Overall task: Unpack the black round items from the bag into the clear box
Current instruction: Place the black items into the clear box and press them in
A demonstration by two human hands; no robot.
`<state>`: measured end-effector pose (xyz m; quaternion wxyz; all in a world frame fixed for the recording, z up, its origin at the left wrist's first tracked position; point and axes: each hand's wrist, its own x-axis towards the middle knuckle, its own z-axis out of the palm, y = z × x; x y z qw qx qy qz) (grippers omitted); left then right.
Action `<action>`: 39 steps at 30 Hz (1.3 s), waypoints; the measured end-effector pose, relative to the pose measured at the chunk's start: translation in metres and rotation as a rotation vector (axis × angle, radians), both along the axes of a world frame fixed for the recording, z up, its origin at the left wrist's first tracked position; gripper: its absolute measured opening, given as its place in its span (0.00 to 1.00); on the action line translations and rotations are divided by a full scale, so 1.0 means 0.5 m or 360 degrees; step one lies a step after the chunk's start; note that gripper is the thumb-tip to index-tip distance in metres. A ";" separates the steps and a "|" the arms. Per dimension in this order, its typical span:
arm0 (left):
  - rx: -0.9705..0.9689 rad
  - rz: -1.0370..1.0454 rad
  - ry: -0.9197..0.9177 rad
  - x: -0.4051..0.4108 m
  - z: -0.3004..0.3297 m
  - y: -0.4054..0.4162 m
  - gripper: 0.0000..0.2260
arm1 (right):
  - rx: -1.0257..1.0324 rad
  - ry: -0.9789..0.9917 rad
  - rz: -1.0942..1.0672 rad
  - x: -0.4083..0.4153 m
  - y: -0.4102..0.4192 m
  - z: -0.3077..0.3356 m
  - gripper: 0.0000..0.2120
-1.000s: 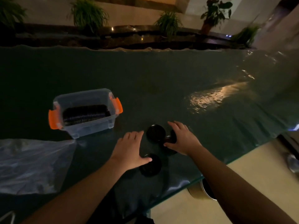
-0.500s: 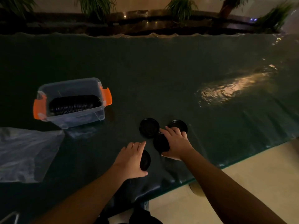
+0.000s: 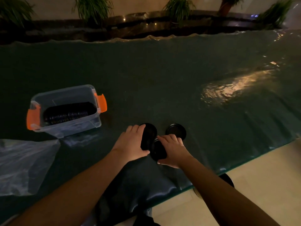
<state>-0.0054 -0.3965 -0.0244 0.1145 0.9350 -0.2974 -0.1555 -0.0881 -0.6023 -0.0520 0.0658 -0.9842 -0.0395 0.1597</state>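
At lower centre, the left hand [image 3: 130,144] grips one black lid [image 3: 149,136], the right hand [image 3: 172,149] another lid [image 3: 157,150]; they look thin, light, stiff and slick, best pinched at the rims.

Dim indoor lobby or courtyard; potted plants [image 3: 93,10] behind a glass-topped table [image 3: 162,75].

left hand [image 3: 130,144] lifted its black disc [image 3: 147,136] upright, beside right hand's disc [image 3: 157,150]
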 end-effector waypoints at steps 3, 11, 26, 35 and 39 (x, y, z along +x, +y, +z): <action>-0.0018 -0.0001 0.0006 0.038 0.007 -0.027 0.48 | 0.0041 -0.0051 -0.0046 -0.016 -0.004 0.004 0.52; 0.0033 -0.0020 0.0066 0.088 -0.018 -0.097 0.50 | 0.0062 -0.0151 -0.0347 -0.029 -0.067 0.027 0.52; 0.0125 0.0102 0.0158 0.086 -0.058 -0.090 0.50 | 0.0001 -0.0027 -0.0627 0.086 -0.120 0.024 0.55; 0.0135 0.0146 0.0175 0.079 -0.059 -0.041 0.54 | 0.0240 0.0167 -0.0675 0.110 -0.094 0.020 0.56; 0.0110 0.0158 0.0214 0.076 -0.061 -0.016 0.58 | 0.0249 0.0189 -0.0650 0.118 -0.073 0.027 0.51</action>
